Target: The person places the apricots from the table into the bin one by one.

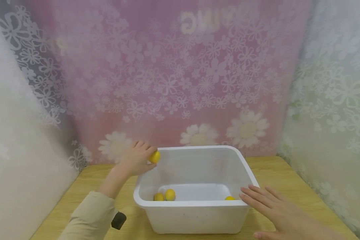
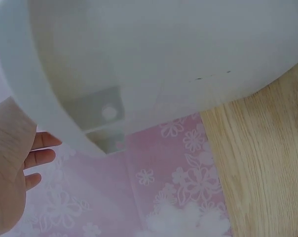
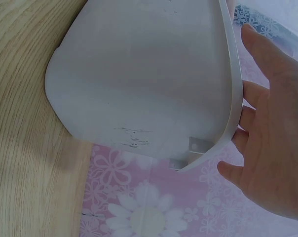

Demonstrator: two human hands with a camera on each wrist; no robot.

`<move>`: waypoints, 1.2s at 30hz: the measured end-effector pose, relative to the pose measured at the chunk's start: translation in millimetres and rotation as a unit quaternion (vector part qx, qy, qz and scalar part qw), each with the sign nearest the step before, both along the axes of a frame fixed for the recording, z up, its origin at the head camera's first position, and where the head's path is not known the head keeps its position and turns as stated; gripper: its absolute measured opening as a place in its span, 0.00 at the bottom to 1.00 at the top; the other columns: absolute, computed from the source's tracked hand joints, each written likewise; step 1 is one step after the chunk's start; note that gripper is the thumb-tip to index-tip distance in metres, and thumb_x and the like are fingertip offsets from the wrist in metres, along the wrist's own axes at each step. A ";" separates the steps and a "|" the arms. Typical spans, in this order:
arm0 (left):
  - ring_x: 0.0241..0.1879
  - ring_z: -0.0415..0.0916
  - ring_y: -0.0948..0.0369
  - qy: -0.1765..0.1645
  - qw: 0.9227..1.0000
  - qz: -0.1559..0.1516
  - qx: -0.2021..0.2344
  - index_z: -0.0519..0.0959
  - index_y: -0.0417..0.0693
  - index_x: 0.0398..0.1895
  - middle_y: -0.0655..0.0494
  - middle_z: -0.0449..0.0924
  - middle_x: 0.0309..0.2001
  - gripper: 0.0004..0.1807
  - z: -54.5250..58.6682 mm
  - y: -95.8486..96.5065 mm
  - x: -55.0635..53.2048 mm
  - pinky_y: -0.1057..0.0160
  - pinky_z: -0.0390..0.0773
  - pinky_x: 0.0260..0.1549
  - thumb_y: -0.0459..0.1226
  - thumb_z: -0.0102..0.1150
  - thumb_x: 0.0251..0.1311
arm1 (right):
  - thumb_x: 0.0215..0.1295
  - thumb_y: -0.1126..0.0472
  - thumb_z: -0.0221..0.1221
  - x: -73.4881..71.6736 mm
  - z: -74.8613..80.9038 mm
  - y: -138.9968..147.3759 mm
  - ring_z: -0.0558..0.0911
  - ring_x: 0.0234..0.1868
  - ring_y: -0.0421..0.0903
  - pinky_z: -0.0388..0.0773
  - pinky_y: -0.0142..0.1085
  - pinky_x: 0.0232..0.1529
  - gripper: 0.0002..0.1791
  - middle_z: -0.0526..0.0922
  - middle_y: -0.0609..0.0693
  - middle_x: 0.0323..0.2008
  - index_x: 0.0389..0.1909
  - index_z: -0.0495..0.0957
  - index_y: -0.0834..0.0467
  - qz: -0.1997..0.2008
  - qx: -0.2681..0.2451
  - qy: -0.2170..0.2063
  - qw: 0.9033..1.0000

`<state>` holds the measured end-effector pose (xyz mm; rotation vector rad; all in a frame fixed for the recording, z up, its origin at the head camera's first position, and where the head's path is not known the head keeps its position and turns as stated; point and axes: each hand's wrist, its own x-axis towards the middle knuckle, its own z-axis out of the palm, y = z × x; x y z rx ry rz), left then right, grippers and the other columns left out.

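Note:
A white plastic tub (image 1: 198,216) stands on the wooden table. Above its left back corner, my left hand (image 1: 136,160) holds a yellow lemon (image 1: 154,157) between thumb and fingers. That lemon is hidden in the left wrist view, where the left hand (image 2: 11,173) shows behind the tub's rim (image 2: 20,64). Two more lemons, one darker yellow (image 1: 159,197) and one brighter (image 1: 169,194), lie at the left inside the tub. Another lemon (image 1: 229,198) peeks over the front rim at the right. My right hand (image 1: 276,210) is spread, fingertips right at the tub's right rim.
A small black object (image 1: 118,220) shows beside the left sleeve (image 1: 90,216). Behind the wooden table (image 1: 288,180) hangs a pink flowered curtain (image 1: 174,73). Pale flowered sheets close in the left and right sides.

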<state>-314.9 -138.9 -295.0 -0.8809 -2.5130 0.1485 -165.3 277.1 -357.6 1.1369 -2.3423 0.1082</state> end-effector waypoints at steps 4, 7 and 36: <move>0.47 0.69 0.51 0.006 1.000 -0.001 -0.007 0.76 0.48 0.43 0.54 0.75 0.39 0.23 -3.7 4.5 -3.3 0.47 0.65 0.55 0.49 0.67 0.47 | 0.49 0.38 0.65 -0.4 0.2 0.4 0.47 0.72 0.40 0.31 0.28 0.69 0.48 0.64 0.52 0.67 0.68 0.61 0.56 0.004 -0.002 -0.002 1.000; 0.48 0.69 0.50 0.007 1.000 0.007 -0.015 0.75 0.47 0.47 0.53 0.76 0.41 0.25 -3.9 6.4 -3.7 0.47 0.64 0.56 0.51 0.67 0.49 | 0.49 0.39 0.65 0.0 1.6 0.5 0.46 0.72 0.40 0.30 0.28 0.68 0.48 0.62 0.51 0.68 0.69 0.60 0.57 0.008 0.000 -0.009 1.000; 0.47 0.72 0.46 0.016 0.996 0.066 0.055 0.76 0.39 0.46 0.45 0.79 0.43 0.25 -28.9 -70.7 22.2 0.45 0.66 0.51 0.48 0.65 0.51 | 0.52 0.40 0.63 -1.2 3.4 -0.8 0.44 0.73 0.38 0.31 0.30 0.69 0.47 0.60 0.50 0.69 0.68 0.59 0.59 0.012 0.020 -0.011 1.000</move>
